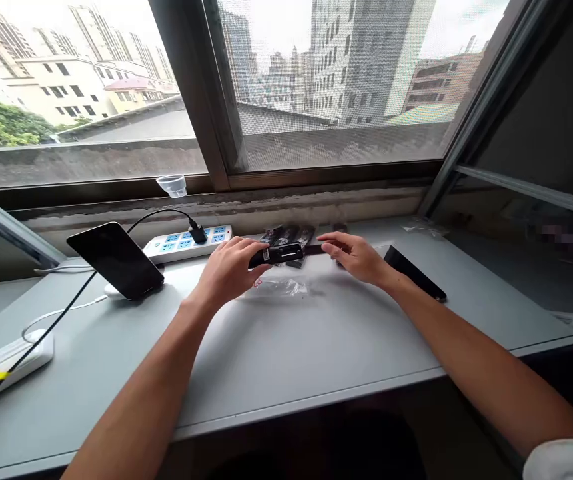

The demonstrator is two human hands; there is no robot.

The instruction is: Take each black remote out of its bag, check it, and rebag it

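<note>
My left hand is closed around a slim black rectangular device with a small label and a slot on its near side. It is held just above the table, its far end pointing right. My right hand hovers a short way to the right of that device, thumb and fingers apart, with nothing seen in it. Below the device lies a crumpled clear plastic bag. Several black items in clear wrapping lie behind it, partly hidden by the device and my left hand.
A long black object lies beyond my right forearm. On the left, a dark-screened tablet leans on a stand. A white power strip with a black plug runs along the sill; another strip lies front left. A clear cup is by the window.
</note>
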